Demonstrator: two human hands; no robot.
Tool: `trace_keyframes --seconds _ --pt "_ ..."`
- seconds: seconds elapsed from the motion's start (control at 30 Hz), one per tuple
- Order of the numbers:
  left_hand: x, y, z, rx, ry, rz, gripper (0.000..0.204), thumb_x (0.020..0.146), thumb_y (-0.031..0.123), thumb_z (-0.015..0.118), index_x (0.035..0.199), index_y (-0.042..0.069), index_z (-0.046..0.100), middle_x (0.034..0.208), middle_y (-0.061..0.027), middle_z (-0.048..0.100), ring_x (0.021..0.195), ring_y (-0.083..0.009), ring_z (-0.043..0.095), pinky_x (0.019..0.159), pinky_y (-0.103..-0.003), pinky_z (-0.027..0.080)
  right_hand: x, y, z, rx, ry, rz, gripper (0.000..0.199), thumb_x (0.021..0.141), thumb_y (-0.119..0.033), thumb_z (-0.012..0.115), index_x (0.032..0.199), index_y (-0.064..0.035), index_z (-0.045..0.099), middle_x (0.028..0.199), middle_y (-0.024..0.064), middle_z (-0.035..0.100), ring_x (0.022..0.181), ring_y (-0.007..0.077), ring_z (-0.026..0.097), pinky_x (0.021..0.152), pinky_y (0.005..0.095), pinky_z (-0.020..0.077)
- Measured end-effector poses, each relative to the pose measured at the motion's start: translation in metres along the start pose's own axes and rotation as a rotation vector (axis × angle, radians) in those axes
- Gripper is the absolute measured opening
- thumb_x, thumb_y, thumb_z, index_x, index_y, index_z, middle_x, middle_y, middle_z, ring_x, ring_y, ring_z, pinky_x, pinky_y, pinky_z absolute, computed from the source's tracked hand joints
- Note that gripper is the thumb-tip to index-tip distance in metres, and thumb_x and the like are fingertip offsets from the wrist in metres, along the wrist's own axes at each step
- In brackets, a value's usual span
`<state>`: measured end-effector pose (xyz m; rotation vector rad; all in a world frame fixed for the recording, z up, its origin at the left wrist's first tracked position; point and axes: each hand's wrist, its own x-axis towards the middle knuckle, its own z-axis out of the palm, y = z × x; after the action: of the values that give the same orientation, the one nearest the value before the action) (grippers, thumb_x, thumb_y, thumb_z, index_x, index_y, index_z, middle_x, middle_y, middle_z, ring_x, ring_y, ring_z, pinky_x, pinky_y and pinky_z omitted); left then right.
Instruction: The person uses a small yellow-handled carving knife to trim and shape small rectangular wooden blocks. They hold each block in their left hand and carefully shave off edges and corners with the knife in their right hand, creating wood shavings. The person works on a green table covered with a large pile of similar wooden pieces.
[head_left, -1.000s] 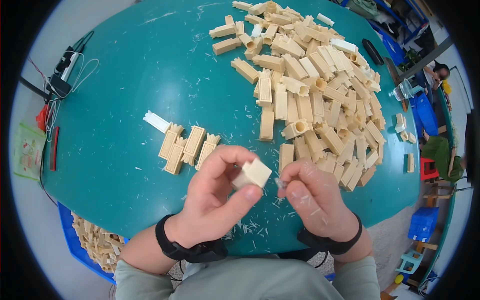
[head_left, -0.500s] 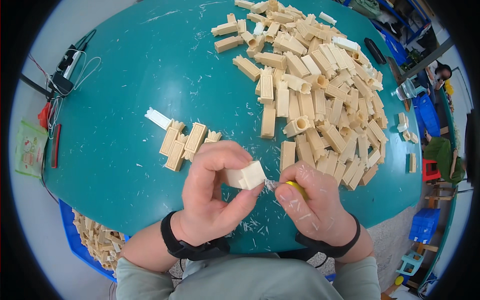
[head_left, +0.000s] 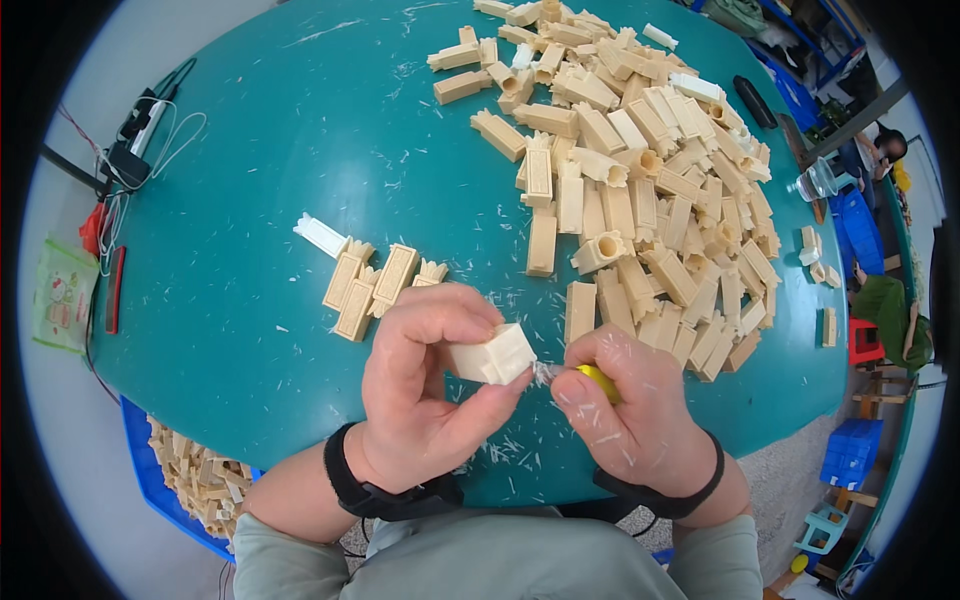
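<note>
Above the tabletop's near edge [head_left: 540, 487], our left hand [head_left: 425, 390] pinched a block [head_left: 510, 352], likely light, stiff, best held by its sides; our right hand [head_left: 635, 410] gripped a tool [head_left: 601, 383].

Left grip [head_left: 420, 400] curled, right grip [head_left: 635, 405] clenched, just apart

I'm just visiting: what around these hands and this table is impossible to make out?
All in the head view:
- Cream block: its far end, hidden in the left hand.
- Yellow tool: most of its handle, inside the right hand; its tip, too small among pale shavings.
- Large pile: lower pieces, under upper ones.
- Blue tray: partly behind the table.
</note>
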<state>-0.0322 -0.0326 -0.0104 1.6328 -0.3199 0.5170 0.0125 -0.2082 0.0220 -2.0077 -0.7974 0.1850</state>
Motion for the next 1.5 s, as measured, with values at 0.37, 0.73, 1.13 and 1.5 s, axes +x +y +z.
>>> trace_keyframes --seconds 0.37,0.73,1.13,1.5 --pt "-0.0038 0.0038 0.0025 -0.032 0.066 0.003 0.044 0.065 -0.007 0.07 0.099 0.004 0.045 0.099 -0.0123 0.048 0.085 -0.0156 0.051 0.071 -0.025 0.044 -0.0027 -0.0034 0.0 -0.067 0.033 -0.055 0.023 0.08 -0.021 0.066 0.078 -0.003 0.052 0.065 0.0099 0.053 0.052 0.0269 0.053 0.042 0.0331 0.0409" --pt "-0.0032 0.0051 0.0018 -0.011 0.061 0.025 0.043 0.066 -0.007 0.071 0.099 0.004 0.046 0.1 -0.0127 0.048 0.084 -0.0151 0.052 0.071 -0.025 0.044 -0.0036 -0.0036 0.0001 -0.073 0.039 -0.074 0.023 0.079 -0.02 0.067 0.079 -0.0029 0.052 0.066 0.0094 0.052 0.052 0.0259 0.053 0.042 0.0325 0.0405" --pt "-0.0027 0.0035 -0.0014 -0.012 0.004 0.047 0.041 0.067 -0.007 0.069 0.1 0.002 0.046 0.102 -0.0147 0.049 0.086 -0.0167 0.055 0.071 -0.026 0.048 -0.0025 -0.0026 -0.0002 -0.059 0.032 -0.05 0.022 0.079 -0.02 0.067 0.077 -0.0037 0.052 0.063 0.0087 0.052 0.05 0.0265 0.053 0.042 0.0325 0.04" --pt "-0.0033 0.0051 -0.0023 0.027 -0.077 0.019 0.04 0.069 -0.006 0.067 0.1 0.005 0.045 0.101 -0.0138 0.049 0.083 -0.0141 0.051 0.068 -0.024 0.044 -0.0012 -0.002 -0.0029 -0.069 0.047 -0.087 0.023 0.079 -0.022 0.066 0.075 -0.0046 0.051 0.062 0.0086 0.05 0.05 0.0262 0.051 0.04 0.0333 0.0371"
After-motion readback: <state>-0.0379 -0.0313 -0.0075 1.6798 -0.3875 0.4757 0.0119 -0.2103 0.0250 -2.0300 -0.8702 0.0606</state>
